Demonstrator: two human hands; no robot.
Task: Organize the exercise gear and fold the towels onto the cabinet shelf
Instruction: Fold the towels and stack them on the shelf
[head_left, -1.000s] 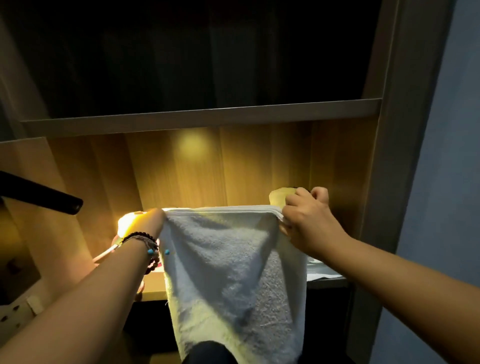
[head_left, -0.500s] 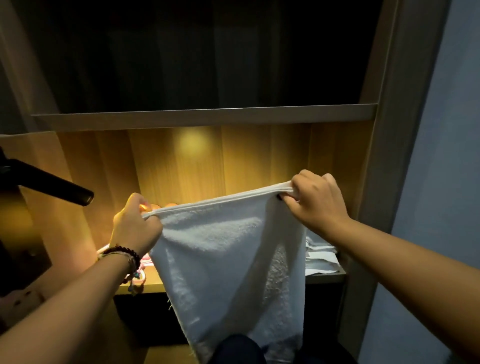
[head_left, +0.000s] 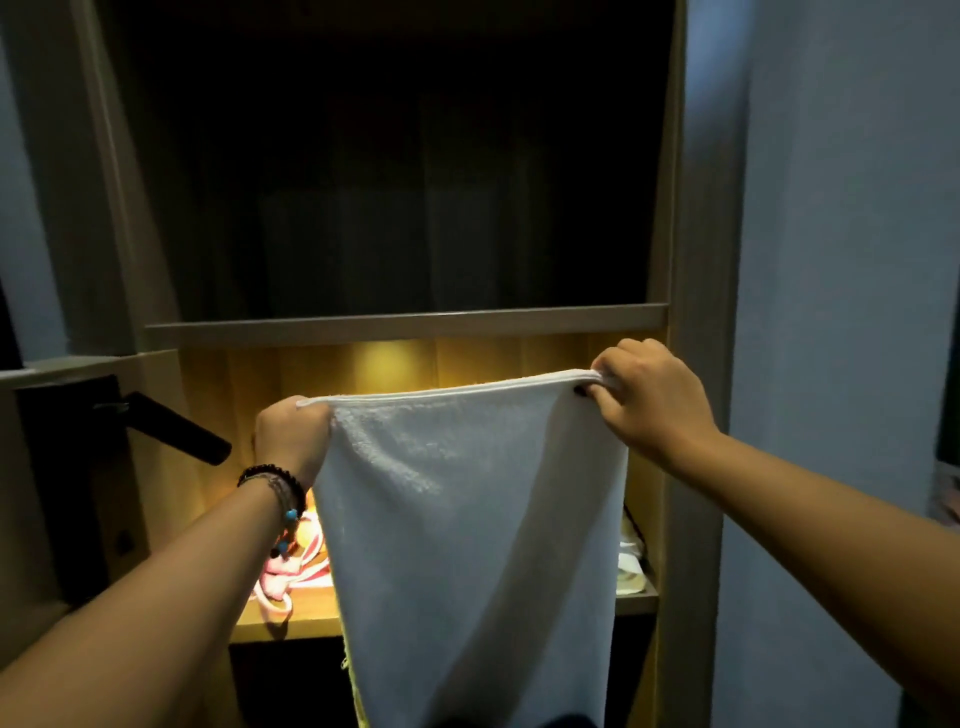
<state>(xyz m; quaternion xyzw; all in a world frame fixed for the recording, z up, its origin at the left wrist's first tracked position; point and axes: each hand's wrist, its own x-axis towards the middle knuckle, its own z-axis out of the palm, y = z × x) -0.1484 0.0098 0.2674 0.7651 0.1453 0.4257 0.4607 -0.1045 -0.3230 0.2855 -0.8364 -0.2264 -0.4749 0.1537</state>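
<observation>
Towel (head_left: 467, 519) hangs between left hand (head_left: 291, 436) and right hand (head_left: 649, 400), both pinching top corners; uneven tension could skew the fold.

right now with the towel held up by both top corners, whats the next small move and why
Probably bring the left hand across to the right hand, folding the white towel in half: it hangs open, still too wide for the lit shelf.

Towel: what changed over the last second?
Both hands lifted the towel up and away from the lit shelf; the right hand now sits higher than the left hand, so the top edge slants. Both hands still pinch the top corners; the towel still hangs doubled.
</observation>
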